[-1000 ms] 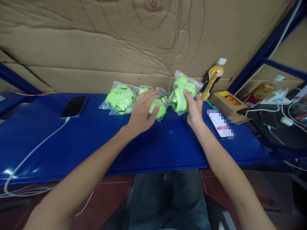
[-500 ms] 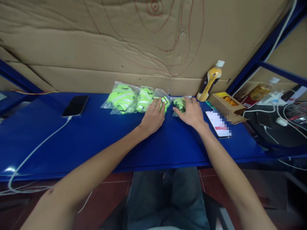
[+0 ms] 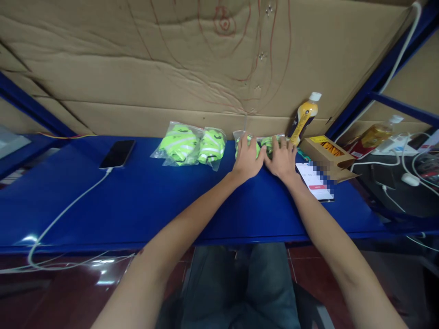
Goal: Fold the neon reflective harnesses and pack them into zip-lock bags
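Observation:
Bright green folded items with pale stripes lie in clear plastic bags along the back of the blue table. My left hand [image 3: 247,157] rests on one bag [image 3: 253,147], its fingers spread over the green contents. Beside it my right hand [image 3: 281,160] lies over another bag [image 3: 267,144], fingers apart, covering much of it. The two thumbs almost meet. Further left, a large bag [image 3: 179,144] and a smaller bag [image 3: 211,147] lie side by side, touching.
A black phone [image 3: 118,153] on a white cable lies at the left. Right of my hands are a lit phone [image 3: 313,180], a yellow bottle [image 3: 302,118] and an open cardboard box [image 3: 325,155]. A cardboard wall [image 3: 154,82] stands behind the table [image 3: 154,196].
My left hand has moved right, and the bag under it has shifted away from the two left bags toward my right hand. The camera view has shifted slightly.

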`<move>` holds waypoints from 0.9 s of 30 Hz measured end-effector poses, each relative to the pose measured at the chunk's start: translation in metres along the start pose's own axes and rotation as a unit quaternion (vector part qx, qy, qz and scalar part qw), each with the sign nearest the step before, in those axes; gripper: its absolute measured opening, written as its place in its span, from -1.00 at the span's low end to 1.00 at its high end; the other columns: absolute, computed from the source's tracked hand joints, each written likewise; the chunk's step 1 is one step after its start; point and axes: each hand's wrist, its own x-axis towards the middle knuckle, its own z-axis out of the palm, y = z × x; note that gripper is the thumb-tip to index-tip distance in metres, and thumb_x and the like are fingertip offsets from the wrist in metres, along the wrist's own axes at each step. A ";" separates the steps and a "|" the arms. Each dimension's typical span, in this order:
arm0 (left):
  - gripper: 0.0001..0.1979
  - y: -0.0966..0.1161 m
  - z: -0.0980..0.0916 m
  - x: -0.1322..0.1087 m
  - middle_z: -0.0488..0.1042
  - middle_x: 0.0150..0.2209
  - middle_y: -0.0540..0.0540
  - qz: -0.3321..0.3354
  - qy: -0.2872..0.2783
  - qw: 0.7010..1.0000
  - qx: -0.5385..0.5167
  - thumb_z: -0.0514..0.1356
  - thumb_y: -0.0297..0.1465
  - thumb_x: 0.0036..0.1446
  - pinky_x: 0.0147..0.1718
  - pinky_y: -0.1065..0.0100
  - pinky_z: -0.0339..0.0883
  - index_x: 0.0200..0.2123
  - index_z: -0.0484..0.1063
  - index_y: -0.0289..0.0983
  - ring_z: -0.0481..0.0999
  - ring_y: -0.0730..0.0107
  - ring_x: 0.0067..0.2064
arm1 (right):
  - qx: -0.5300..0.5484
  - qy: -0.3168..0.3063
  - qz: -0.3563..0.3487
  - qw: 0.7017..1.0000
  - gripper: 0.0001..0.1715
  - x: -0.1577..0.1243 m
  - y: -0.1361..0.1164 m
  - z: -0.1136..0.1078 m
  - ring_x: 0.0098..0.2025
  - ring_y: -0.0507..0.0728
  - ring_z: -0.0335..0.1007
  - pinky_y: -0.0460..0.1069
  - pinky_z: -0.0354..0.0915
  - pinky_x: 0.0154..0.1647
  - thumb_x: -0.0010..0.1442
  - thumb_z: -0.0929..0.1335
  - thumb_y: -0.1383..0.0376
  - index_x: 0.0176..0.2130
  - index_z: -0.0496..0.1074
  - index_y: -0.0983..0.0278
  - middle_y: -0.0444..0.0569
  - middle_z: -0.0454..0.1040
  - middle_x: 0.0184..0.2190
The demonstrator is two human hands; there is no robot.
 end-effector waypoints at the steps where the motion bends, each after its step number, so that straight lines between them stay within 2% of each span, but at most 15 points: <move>1: -0.43 -0.009 -0.012 -0.001 0.20 0.51 -0.55 0.026 0.008 1.000 0.007 0.03 -0.19 0.54 0.52 -0.25 0.06 0.38 0.37 -0.47 0.14 -0.30 0.57 | 0.003 0.020 -0.005 1.000 -0.09 -0.002 -0.002 0.000 0.52 0.69 0.10 0.57 0.00 0.47 0.50 0.18 -0.09 0.54 0.21 0.43 0.47 0.18 0.53; 3: -0.46 -0.032 -0.040 -0.005 0.34 0.45 -0.46 0.080 0.021 0.994 0.065 0.05 -0.18 0.52 0.55 -0.30 -0.10 0.34 0.44 -0.41 0.09 -0.33 0.59 | 0.012 0.040 -0.025 0.999 -0.06 -0.005 -0.006 0.000 0.56 0.67 0.04 0.57 -0.09 0.51 0.47 0.22 -0.18 0.54 0.24 0.32 0.37 0.15 0.56; 5: -0.43 -0.057 -0.063 -0.010 0.34 0.46 -0.45 0.094 0.014 0.986 0.140 0.15 -0.15 0.44 0.54 -0.41 -0.23 0.34 0.46 -0.38 0.01 -0.45 0.60 | 0.018 0.026 -0.046 0.998 -0.05 -0.008 -0.012 0.000 0.56 0.67 0.04 0.57 -0.08 0.52 0.43 0.26 -0.24 0.53 0.29 0.22 0.30 0.17 0.57; 7: -0.34 -0.080 -0.078 -0.013 0.29 0.48 -0.50 0.070 -0.024 0.979 0.190 0.22 -0.13 0.36 0.51 -0.48 -0.18 0.37 0.44 -0.41 0.02 -0.58 0.58 | 0.012 0.000 -0.066 0.998 -0.07 -0.010 -0.017 0.001 0.55 0.67 0.05 0.57 -0.08 0.52 0.43 0.26 -0.26 0.49 0.36 0.22 0.29 0.20 0.56; 9: -0.29 -0.098 -0.083 -0.015 0.25 0.49 -0.56 0.042 -0.067 0.973 0.217 0.26 -0.19 0.31 0.47 -0.48 -0.07 0.41 0.40 -0.45 0.11 -0.63 0.53 | -0.001 -0.015 -0.083 0.996 -0.10 -0.011 -0.019 0.004 0.56 0.67 0.04 0.57 -0.10 0.53 0.47 0.22 -0.23 0.45 0.42 0.28 0.31 0.21 0.55; 12: -0.28 -0.107 -0.078 -0.015 0.19 0.51 -0.61 0.028 -0.098 0.965 0.240 0.22 -0.34 0.30 0.43 -0.38 0.13 0.46 0.32 -0.50 0.20 -0.61 0.50 | -0.004 -0.016 -0.091 0.996 -0.14 -0.012 -0.020 0.006 0.56 0.65 0.02 0.56 -0.12 0.54 0.50 0.19 -0.17 0.43 0.43 0.34 0.34 0.21 0.54; 15: -0.33 -0.100 -0.061 -0.013 0.16 0.52 -0.63 0.006 -0.076 0.972 0.221 0.14 -0.41 0.34 0.42 -0.35 0.18 0.46 0.30 -0.54 0.18 -0.55 0.52 | 0.002 -0.014 -0.091 0.996 -0.12 -0.012 -0.020 0.007 0.57 0.65 0.01 0.56 -0.15 0.55 0.49 0.20 -0.15 0.47 0.36 0.37 0.37 0.21 0.54; 19: -0.36 -0.085 -0.027 -0.006 0.17 0.51 -0.63 -0.040 -0.021 0.993 0.105 0.12 -0.36 0.39 0.47 -0.32 0.15 0.45 0.30 -0.52 0.21 -0.40 0.53 | 0.004 -0.013 -0.092 0.996 -0.12 -0.012 -0.018 0.007 0.57 0.62 0.02 0.55 -0.14 0.56 0.50 0.18 -0.13 0.48 0.33 0.37 0.34 0.22 0.54; 21: -0.40 -0.083 -0.020 0.002 0.26 0.48 -0.57 -0.056 -0.009 0.998 0.027 0.08 -0.30 0.46 0.49 -0.22 0.16 0.44 0.33 -0.49 0.28 -0.27 0.52 | 0.008 -0.016 -0.091 0.996 -0.16 -0.012 -0.016 0.007 0.57 0.61 0.02 0.54 -0.12 0.56 0.50 0.18 -0.10 0.46 0.35 0.36 0.32 0.21 0.55; 22: -0.42 -0.085 -0.022 0.007 0.33 0.45 -0.54 -0.060 -0.006 0.998 -0.003 0.05 -0.26 0.50 0.50 -0.17 0.16 0.42 0.36 -0.47 0.30 -0.21 0.51 | 0.011 -0.019 -0.089 0.996 -0.16 -0.012 -0.015 0.007 0.58 0.61 0.02 0.53 -0.12 0.56 0.50 0.19 -0.09 0.47 0.34 0.37 0.32 0.21 0.55; 23: -0.43 -0.088 -0.029 0.012 0.38 0.42 -0.50 -0.058 0.001 0.998 -0.022 0.02 -0.21 0.53 0.51 -0.14 0.14 0.39 0.41 -0.44 0.31 -0.17 0.51 | 0.015 -0.022 -0.085 0.996 -0.14 -0.012 -0.014 0.006 0.57 0.61 0.02 0.53 -0.12 0.57 0.49 0.20 -0.09 0.48 0.32 0.39 0.33 0.21 0.55; 25: -0.43 -0.099 -0.056 0.020 0.44 0.40 -0.43 -0.047 0.034 0.998 -0.016 0.01 -0.10 0.56 0.55 -0.13 0.04 0.33 0.48 -0.37 0.27 -0.15 0.53 | 0.019 -0.019 -0.080 0.996 -0.05 -0.012 -0.014 0.004 0.58 0.61 0.00 0.55 -0.18 0.58 0.47 0.22 -0.14 0.52 0.23 0.43 0.36 0.21 0.54; 27: -0.42 -0.114 -0.092 0.022 0.34 0.47 -0.33 -0.033 0.100 0.994 0.042 0.08 0.00 0.51 0.57 -0.17 -0.07 0.31 0.52 -0.26 0.16 -0.20 0.57 | 0.017 -0.001 -0.091 0.996 0.04 -0.013 -0.017 0.001 0.61 0.61 -0.05 0.56 -0.29 0.60 0.44 0.25 -0.19 0.56 0.15 0.43 0.36 0.18 0.56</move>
